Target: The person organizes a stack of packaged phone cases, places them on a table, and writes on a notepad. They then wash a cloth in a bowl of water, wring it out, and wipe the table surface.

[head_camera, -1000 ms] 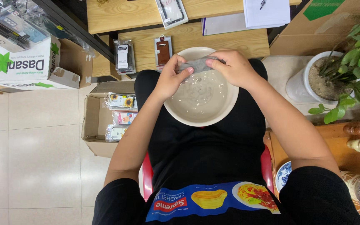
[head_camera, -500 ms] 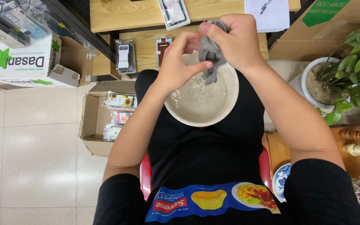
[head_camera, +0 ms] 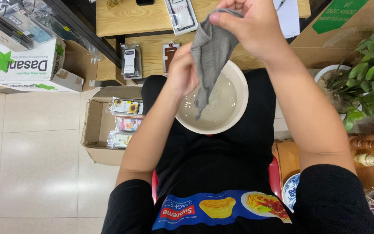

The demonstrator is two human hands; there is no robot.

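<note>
Cloth (head_camera: pixel 211 56), grey and apparently wet, hangs over the bowl (head_camera: pixel 239 82) of cloudy water on the lap, pinched at its top by the right hand (head_camera: pixel 249 26), left hand (head_camera: pixel 182 71) closed on its side; wringing appears undone.

Grey cloth (head_camera: pixel 211 52) over water basin (head_camera: pixel 239 93)

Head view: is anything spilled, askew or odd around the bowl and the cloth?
No spill shows. The odd part is the setup: the white bowl of cloudy water sits on the person's lap, not on a table. The right hand holds the grey cloth above it, with the left hand alongside.
</note>
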